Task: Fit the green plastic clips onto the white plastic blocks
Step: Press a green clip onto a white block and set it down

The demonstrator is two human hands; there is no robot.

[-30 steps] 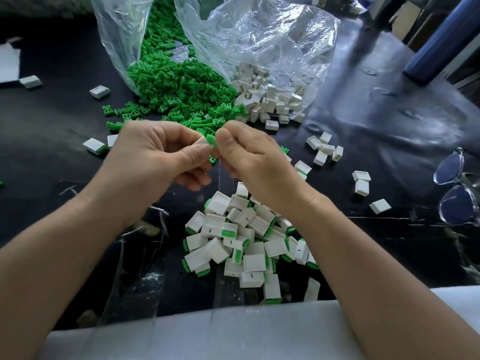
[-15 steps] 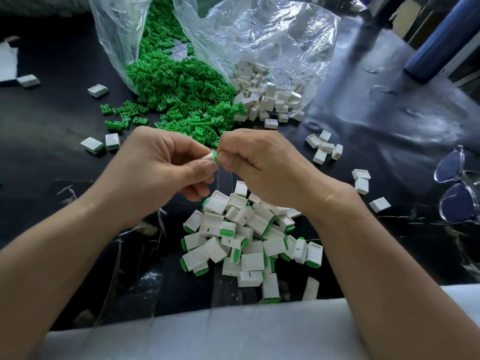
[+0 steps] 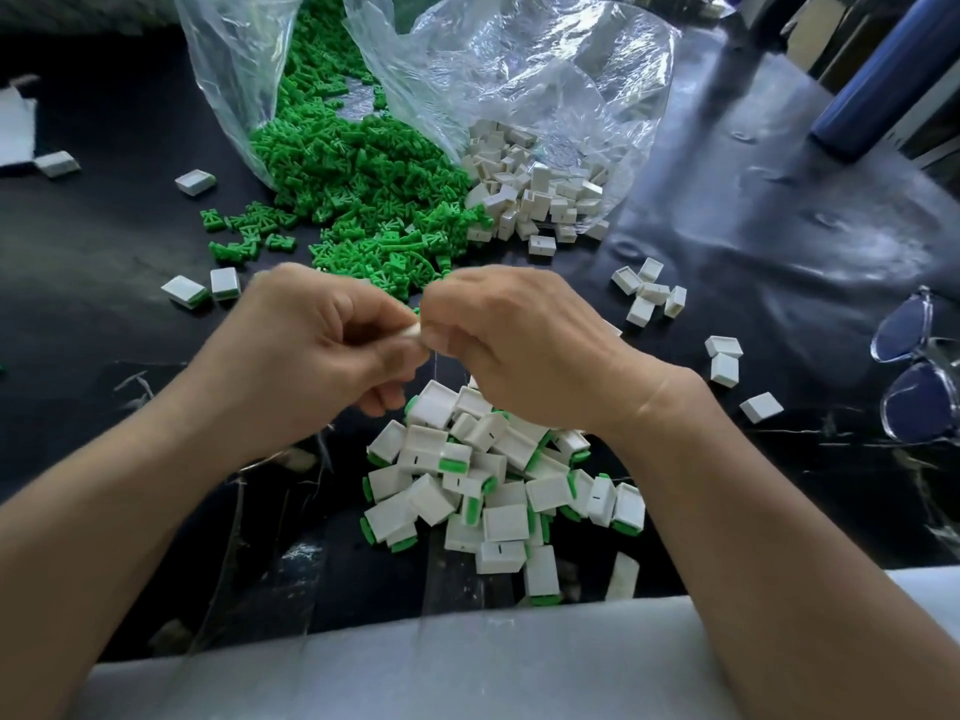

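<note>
White block [image 3: 413, 332]: up off the surface, pinched between both my hands, above the finished pile. Only a small white end shows between my thumbs.
Left hand [image 3: 311, 350]: fingers curled, thumb and forefinger gripping the block from the left.
Right hand [image 3: 519, 345]: fingers curled, thumb tip pinching the block's right end, touching my left thumb.
Clip in hand: can't tell, my fingers cover it.
Finished pile [image 3: 493, 485]: white blocks with green clips fitted, heaped on the surface close to me. My right wrist hides its far edge.
Green clips [image 3: 353, 189]: big loose heap spilling from the left clear bag [image 3: 234, 70], beyond my hands, with a few strays off its left side.
Unfitted blocks [image 3: 535, 194]: spilling from the right clear bag [image 3: 519, 70], touching the green heap's right edge.
Loose blocks, right [image 3: 649, 296]: small cluster near my right hand, with three more farther right and apart from it.
Loose blocks, left [image 3: 224, 282]: two side by side just left of my left hand, others farther up toward the left edge.
Surface [image 3: 727, 226]: black, glossy, wrinkled.
Glasses [image 3: 919, 376]: clear frame, at the right edge, partly cut off.
Blue cylinder [image 3: 878, 80]: top right, slanted.
White padding [image 3: 467, 662]: pale strip along the near edge, between my forearms.
</note>
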